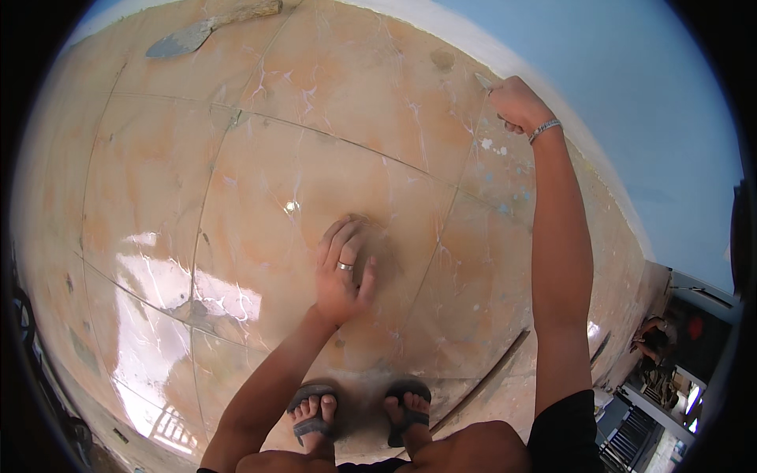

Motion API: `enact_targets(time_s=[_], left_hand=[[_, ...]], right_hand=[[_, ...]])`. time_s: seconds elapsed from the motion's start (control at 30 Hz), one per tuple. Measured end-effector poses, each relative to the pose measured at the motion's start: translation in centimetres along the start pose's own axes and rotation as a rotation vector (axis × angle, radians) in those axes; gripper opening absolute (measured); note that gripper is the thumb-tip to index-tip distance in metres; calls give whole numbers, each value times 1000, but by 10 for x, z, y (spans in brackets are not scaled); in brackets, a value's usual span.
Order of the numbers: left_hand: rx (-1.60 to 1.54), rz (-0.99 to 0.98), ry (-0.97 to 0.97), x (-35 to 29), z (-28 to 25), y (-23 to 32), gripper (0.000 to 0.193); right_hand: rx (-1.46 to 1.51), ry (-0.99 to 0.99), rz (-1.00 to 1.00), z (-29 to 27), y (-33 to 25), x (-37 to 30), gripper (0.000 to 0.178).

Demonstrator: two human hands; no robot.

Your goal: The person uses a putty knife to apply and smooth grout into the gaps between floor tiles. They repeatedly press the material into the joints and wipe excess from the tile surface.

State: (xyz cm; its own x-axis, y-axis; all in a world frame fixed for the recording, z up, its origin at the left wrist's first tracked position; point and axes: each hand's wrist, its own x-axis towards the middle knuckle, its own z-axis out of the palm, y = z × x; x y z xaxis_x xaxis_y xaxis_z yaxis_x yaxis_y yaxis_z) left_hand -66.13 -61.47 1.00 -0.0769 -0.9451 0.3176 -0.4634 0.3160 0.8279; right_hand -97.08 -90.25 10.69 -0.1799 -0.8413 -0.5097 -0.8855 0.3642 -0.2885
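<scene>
My right hand (518,106), with a bracelet at the wrist, is closed round a small scraper; only its pale blade (483,80) shows, and the handle is hidden in my fist. The blade is beside the line where the floor meets the wall. My left hand (344,268), with a ring on one finger, is over the tiled floor (315,181) in the middle of the view. Its fingers are loosely bent, the thumb stands apart, and nothing is in it. Whether it touches the tile I cannot tell. White and light blue specks (487,144) lie below the right hand.
At the far left lies a trowel (183,39) with a grey blade and worn wooden handle. A blue wall (631,102) with a white lower edge rises at the right. A long dark strip (493,370) lies right of my sandaled feet (315,410). Cluttered objects (658,386) stand at the lower right.
</scene>
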Motion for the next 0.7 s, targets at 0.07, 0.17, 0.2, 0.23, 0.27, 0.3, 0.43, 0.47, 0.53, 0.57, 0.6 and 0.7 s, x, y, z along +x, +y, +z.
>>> enact_targets(time_s=[0.07,0.17,0.2,0.23,0.27,0.3,0.43,0.47,0.53,0.57,0.6,0.7], left_hand=[[-14,1,31,2,-1,2,39],[-45,-38,12,2,0,3,40],[-37,-29,34,2,1,3,40],[-24,-29,20,2,2,3,41],[-8,-9,29,2,2,2,41],[7,-23,9,1,2,2,42],[-4,-16,8,-1,2,-1,42],[-13,-23,-1,-1,2,-2,42],[3,3,31,-1,2,-3,43],[27,4,21,-2,3,-3,43],[18,2,44,-2,3,-3,43],[-13,0,51,-4,7,-3,43]], right_hand=[[6,52,-15,9,13,-15,36],[-219,176,-379,33,25,-51,33],[-194,247,-388,37,23,-56,32],[-154,149,-211,31,19,-50,34],[-90,129,-88,24,11,-39,40],[-44,52,4,14,1,-21,37],[-21,16,35,8,9,6,27],[-50,44,-50,17,21,-7,24],[-148,150,-249,56,43,-61,23],[-196,226,-428,71,50,-90,24],[-179,113,-314,77,53,-117,26],[-35,48,-401,78,50,-192,32]])
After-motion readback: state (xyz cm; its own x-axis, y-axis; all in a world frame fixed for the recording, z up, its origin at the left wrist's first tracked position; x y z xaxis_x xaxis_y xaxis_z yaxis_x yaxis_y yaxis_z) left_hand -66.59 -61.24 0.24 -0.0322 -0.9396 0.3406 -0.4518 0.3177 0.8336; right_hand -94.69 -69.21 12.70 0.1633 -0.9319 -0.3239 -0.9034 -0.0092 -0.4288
